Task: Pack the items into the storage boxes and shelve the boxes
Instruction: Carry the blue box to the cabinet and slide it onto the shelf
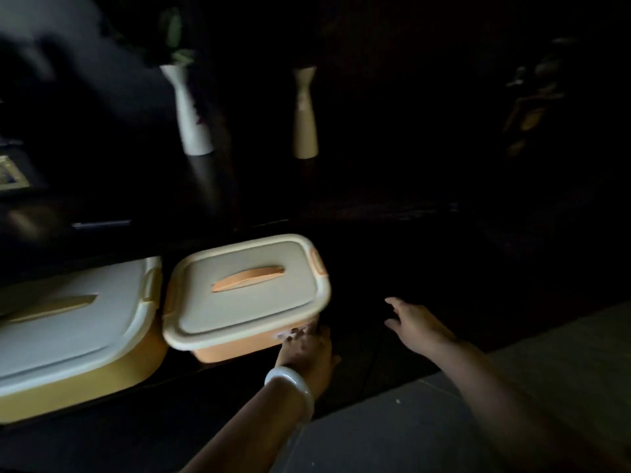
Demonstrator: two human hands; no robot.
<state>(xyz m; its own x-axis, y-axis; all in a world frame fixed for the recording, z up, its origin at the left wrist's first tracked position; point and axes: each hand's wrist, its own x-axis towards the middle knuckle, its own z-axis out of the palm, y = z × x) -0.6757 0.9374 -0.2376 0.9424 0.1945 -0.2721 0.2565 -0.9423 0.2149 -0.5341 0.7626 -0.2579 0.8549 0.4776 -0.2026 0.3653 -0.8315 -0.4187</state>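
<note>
A small orange storage box with a cream lid and an orange handle sits in a dark lower shelf bay. My left hand, with a white bangle on the wrist, touches the box's near right corner; the dim light hides how the fingers lie. To the box's left stands a larger yellow storage box with a pale lid. My right hand hovers to the right of the small box, fingers spread, holding nothing.
On the dark shelf top above stand a white vase with greenery and a second pale vase. A grey tiled floor runs along the lower right. The scene is very dark; the shelf bay right of the boxes is black.
</note>
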